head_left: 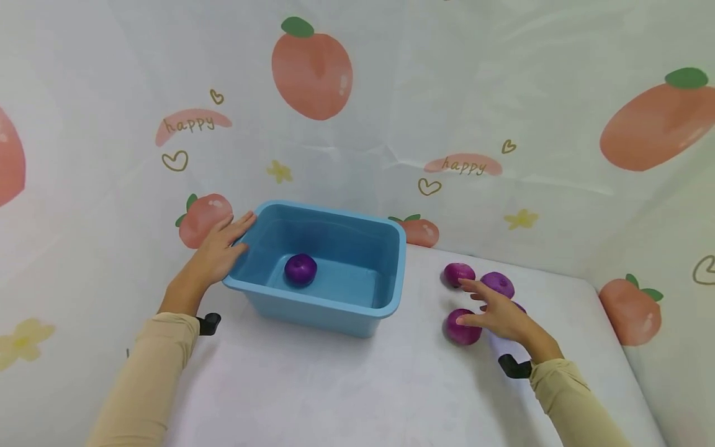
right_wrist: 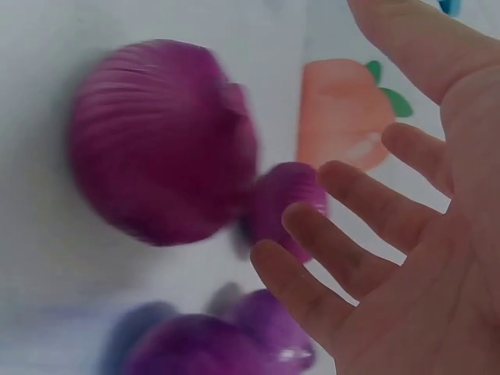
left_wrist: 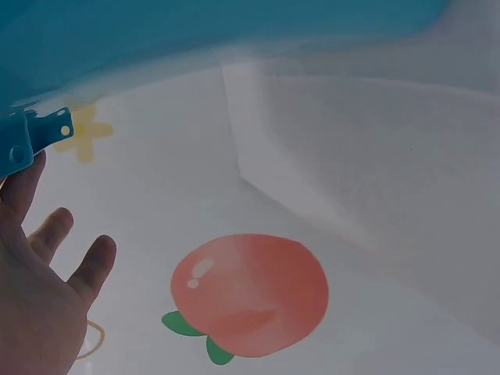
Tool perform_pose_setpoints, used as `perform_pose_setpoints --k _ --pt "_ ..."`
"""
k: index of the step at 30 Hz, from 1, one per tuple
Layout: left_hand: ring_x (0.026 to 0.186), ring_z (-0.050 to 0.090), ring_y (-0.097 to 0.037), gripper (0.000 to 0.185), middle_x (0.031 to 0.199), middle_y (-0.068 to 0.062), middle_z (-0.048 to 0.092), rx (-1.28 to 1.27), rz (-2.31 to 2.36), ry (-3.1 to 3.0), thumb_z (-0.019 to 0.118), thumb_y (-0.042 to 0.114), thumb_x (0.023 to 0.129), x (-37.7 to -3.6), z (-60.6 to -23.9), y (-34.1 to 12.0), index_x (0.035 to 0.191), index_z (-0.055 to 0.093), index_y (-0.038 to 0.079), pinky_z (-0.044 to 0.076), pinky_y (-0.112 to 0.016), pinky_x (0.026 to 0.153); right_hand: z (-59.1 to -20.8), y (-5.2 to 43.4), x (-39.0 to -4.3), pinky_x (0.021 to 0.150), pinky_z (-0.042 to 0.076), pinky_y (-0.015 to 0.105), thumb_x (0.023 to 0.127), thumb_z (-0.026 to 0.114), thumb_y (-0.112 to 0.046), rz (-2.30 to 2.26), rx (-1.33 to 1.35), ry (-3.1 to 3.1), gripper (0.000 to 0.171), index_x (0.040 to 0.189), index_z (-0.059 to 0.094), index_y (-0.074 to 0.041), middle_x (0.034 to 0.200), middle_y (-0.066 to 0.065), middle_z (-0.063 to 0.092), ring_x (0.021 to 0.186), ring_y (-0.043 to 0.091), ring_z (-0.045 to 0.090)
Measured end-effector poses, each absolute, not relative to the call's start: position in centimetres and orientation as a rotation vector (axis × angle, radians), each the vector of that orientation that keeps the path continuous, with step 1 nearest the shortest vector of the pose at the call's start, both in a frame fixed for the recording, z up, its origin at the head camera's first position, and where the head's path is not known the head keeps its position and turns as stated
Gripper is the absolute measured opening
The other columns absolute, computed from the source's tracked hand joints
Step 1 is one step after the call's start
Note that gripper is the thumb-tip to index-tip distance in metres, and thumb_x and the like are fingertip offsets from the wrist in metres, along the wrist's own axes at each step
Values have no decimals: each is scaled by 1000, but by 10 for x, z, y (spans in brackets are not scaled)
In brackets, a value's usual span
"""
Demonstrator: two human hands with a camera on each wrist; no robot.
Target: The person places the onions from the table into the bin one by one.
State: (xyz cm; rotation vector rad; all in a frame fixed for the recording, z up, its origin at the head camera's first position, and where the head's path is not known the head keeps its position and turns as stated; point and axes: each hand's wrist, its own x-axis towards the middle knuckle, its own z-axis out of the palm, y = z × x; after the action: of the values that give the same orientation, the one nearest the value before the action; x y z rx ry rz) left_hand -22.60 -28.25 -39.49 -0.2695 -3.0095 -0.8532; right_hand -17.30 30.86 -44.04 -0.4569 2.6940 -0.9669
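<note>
Right hand (head_left: 499, 316) first: I have it spread over the cluster of purple onions on the right of the worktop (head_left: 335, 385), fingers straight and apart, holding nothing. The thumb side sits at the nearest onion (head_left: 462, 329); from the head view I cannot tell whether skin is on it or just above. The right wrist view shows the open palm (right_wrist: 422, 258) with fingers fanned beside a big onion (right_wrist: 160, 144), and that picture is smeared, so the hand looks to be in motion.

To do this grasp well, I judge I should settle on the nearest onion alone, bring the palm squarely over its crown and curl the fingers round its sides before lifting. It is round and smooth-skinned, so a fingertip pinch would likely let it roll. The others lie close: one far onion (head_left: 459, 274), another (head_left: 498, 284) just beside it, and a fourth mostly hidden behind my hand. A wide sweep could knock them toward the edge.

Left hand (head_left: 220, 251) lies flat against the left end of the blue tub (head_left: 335, 304), fingers relaxed and straight on the rim, steadying it. I would leave it there. Inside the tub one onion (head_left: 300, 269) rests on the floor, left of centre.
</note>
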Motion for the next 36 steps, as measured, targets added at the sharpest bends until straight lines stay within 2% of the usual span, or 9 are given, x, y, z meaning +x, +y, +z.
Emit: perform_pose_setpoints --k 8,14,25,36 --pt "159 5 -46 62 171 -3 21 -270 -850 -3010 39 23 104 -226 -395 -282 163 24 24 15 -81 116 -469 307 -160 108 45 66 82 85 -39 -1013 -437 2677 102 160 29 -6 159 27 39 142 54 41" --pt "159 5 -46 61 172 -4 21 -280 -845 -3004 39 23 104 -229 -395 -282 163 24 24 14 -81 116 -481 305 -154 113 40 65 77 89 -36 -963 -469 2719 104 158 33 -3 156 25 45 142 45 47" --pt "159 5 -46 62 172 -3 21 -260 -848 -3009 40 23 103 -227 -396 -281 163 24 25 15 -81 116 -494 304 -150 110 43 66 74 91 -26 -943 -486 2763 98 153 39 0 151 26 49 136 48 50" --pt "159 4 -45 62 172 -2 21 -262 -852 -3013 41 22 103 -227 -396 -282 163 24 25 13 -79 118 -492 303 -154 107 48 64 81 86 -23 -926 -465 2783 89 153 39 -1 147 25 52 130 45 55"
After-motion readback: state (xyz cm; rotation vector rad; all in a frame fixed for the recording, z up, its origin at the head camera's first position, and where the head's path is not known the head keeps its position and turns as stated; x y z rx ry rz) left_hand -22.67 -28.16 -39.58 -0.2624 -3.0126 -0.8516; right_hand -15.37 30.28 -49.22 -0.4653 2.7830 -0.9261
